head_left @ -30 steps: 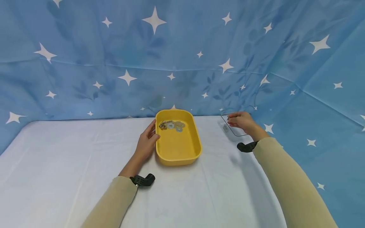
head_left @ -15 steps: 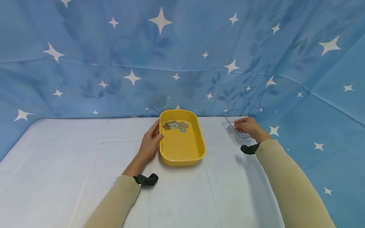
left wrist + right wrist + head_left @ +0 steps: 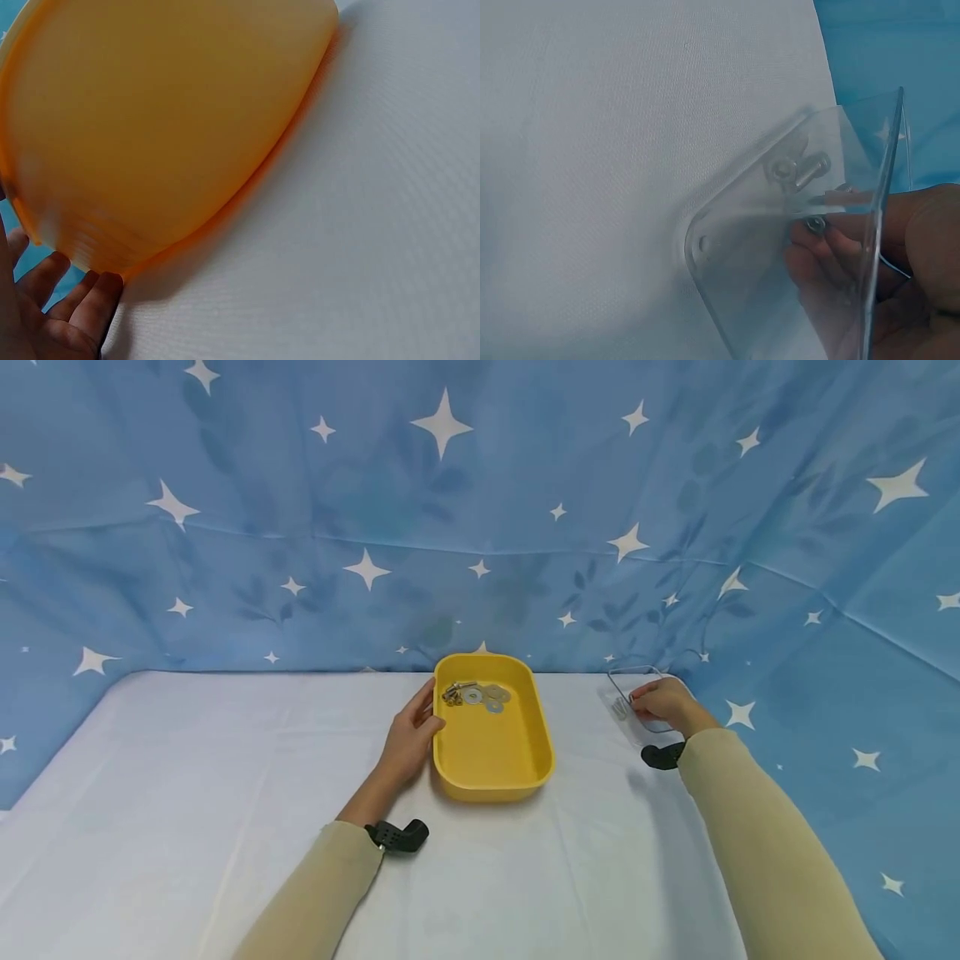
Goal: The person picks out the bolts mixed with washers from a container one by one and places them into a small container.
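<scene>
My left hand (image 3: 410,732) holds the left side of a yellow tray (image 3: 491,760), thumb at the rim. In the left wrist view its fingers (image 3: 96,306) lie against the tray's outer wall. Several bolts and nuts (image 3: 453,694) and flat washers (image 3: 473,696) lie at the tray's far end. At the right, my right hand (image 3: 667,703) reaches into a clear plastic box (image 3: 619,672). Its fingertips pinch a small metal bolt (image 3: 815,223), head showing, seen through the clear wall in the right wrist view. More metal hardware (image 3: 812,169) lies in the box beside the fingers.
A white cloth (image 3: 300,777) covers the table. Behind it and along the right hangs a blue curtain (image 3: 337,485) with white stars. The clear box stands close to the table's back right edge.
The head view has shifted, so everything sits slightly further right in it. The right hand has sunk a little lower into the clear box; the left hand stays on the tray.
</scene>
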A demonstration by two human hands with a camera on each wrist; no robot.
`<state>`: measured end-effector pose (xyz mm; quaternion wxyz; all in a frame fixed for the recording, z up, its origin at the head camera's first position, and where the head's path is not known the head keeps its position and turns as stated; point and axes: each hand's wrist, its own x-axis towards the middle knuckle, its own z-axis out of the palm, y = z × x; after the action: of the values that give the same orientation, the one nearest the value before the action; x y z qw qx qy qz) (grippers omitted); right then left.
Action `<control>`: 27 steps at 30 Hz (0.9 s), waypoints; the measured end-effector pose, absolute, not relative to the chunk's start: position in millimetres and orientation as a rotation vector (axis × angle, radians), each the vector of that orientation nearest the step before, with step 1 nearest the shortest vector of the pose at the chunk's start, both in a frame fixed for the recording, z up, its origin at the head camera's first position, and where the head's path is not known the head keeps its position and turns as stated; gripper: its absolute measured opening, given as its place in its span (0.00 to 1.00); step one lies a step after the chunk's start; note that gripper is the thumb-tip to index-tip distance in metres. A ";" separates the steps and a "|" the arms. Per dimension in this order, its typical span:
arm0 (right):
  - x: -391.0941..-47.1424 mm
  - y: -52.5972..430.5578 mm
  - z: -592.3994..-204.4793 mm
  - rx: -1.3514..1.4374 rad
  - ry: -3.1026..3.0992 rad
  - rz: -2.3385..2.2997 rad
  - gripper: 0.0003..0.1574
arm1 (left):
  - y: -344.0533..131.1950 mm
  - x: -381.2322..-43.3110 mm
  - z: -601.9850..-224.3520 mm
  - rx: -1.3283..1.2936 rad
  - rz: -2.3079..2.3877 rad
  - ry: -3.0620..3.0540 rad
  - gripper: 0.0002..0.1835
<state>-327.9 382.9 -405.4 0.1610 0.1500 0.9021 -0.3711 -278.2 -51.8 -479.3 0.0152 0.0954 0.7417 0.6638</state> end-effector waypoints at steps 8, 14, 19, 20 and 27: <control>-324.1 384.1 -409.4 0.453 2.608 -1.067 0.28 | -48.8 -278.6 -481.0 0.311 2.069 2.319 0.39; -322.4 385.9 -409.0 0.433 2.601 -1.060 0.29 | -46.8 -278.4 -482.5 0.303 2.070 2.325 0.39; -323.1 386.4 -409.9 0.432 2.598 -1.064 0.29 | -47.4 -276.8 -482.4 0.303 2.061 2.330 0.39; -323.7 386.1 -410.5 0.435 2.601 -1.060 0.29 | -47.7 -276.7 -482.2 0.301 2.060 2.333 0.39; -328.0 379.2 -411.7 0.418 2.637 -1.036 0.30 | -50.6 -278.6 -480.8 0.301 2.062 2.342 0.39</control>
<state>-328.0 379.2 -411.7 0.1382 0.1446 0.9120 -0.3582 -278.6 -50.6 -480.8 0.0034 0.0959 0.7472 0.6576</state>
